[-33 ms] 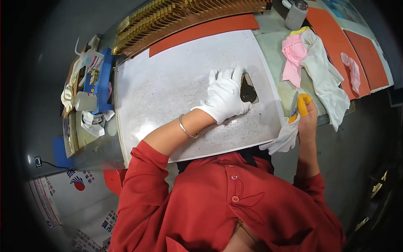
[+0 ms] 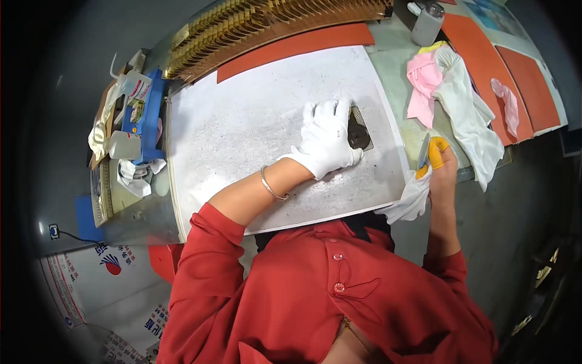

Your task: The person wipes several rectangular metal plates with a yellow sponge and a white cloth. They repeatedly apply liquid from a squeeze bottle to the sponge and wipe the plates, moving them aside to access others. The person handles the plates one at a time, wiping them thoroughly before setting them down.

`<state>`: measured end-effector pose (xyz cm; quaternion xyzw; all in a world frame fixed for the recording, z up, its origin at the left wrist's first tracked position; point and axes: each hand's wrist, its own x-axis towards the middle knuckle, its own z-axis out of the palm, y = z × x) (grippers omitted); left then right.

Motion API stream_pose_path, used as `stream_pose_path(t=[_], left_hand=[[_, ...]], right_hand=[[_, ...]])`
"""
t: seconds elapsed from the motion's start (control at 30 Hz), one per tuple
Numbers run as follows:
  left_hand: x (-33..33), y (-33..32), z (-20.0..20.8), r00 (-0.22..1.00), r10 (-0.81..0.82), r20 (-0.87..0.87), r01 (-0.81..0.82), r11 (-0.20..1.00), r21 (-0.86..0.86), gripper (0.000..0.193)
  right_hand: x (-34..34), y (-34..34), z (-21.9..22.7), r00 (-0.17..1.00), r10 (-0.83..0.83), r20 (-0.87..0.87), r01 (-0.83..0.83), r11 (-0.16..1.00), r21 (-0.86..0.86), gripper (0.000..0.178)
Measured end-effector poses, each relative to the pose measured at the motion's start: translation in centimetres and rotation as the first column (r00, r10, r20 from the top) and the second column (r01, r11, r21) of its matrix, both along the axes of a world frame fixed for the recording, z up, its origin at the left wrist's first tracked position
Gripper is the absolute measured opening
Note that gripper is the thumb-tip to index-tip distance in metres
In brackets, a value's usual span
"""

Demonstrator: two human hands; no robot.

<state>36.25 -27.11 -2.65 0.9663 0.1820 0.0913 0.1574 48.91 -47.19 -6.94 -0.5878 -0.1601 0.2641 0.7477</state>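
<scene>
My left hand (image 2: 326, 138), in a white glove, lies with its fingers stretched out on a white sheet (image 2: 242, 121). Its thumb side touches or partly covers a small dark piece (image 2: 359, 134) with a mesh-like patch (image 2: 359, 114) along its edge. At the right, past the sheet's edge, my right hand (image 2: 441, 161) has yellow finger covers on its fingertips and is closed. From it rises a thin grey-blue blade-like piece (image 2: 424, 151), whose exact kind I cannot make out. A white cloth (image 2: 409, 199) hangs from the same hand over the sheet's corner.
Behind the sheet stands a long rack of brass-coloured pieces (image 2: 254, 33), with an orange strip (image 2: 297, 51) before it. To the left is a blue tray (image 2: 150, 124) with bottles. To the right lie pink cloth (image 2: 424, 85), white cloth (image 2: 464, 103) and a clear jar (image 2: 428, 25).
</scene>
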Motion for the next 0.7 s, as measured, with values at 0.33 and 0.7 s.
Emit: stream_pose_path(t=[0.33, 0.7], left_hand=[[-0.9, -0.2, 0.4, 1.0, 0.013, 0.014, -0.012, 0.999, -0.041, 0.079], [-0.8, 17.7, 11.8, 0.979, 0.191, -0.073, -0.147, 0.905, 0.4, 0.089]], right_hand=[[0.3, 0.0, -0.9, 0.994, -0.013, 0.111, 0.017, 0.999, -0.032, 0.018], [-0.2, 0.0, -0.4, 0.996, 0.009, 0.093, -0.005, 0.999, -0.043, 0.012]])
